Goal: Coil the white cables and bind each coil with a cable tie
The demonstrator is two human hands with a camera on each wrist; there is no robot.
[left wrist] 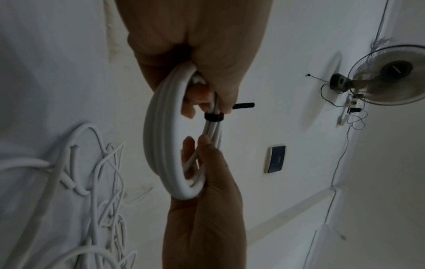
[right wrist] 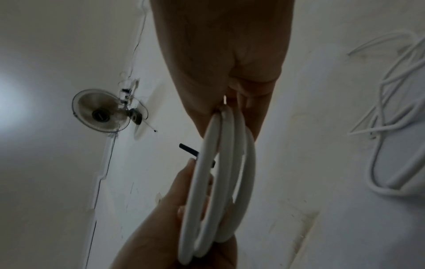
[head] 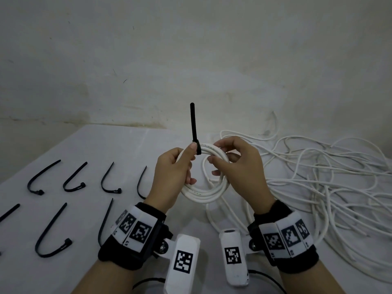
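I hold a coil of white cable up over the table with both hands. My left hand grips its left side, the thumb pressed beside a black cable tie. The tie is wrapped round the coil's top strands and its tail points straight up. My right hand curls round the coil's upper right. In the left wrist view the tie's band cinches the strands of the coil. The right wrist view shows the coil edge-on, with the tie's tail poking out on the left.
Several loose black cable ties lie in rows on the grey table at the left. A big tangle of loose white cables covers the right side. A bare wall stands close behind. A wall fan shows in both wrist views.
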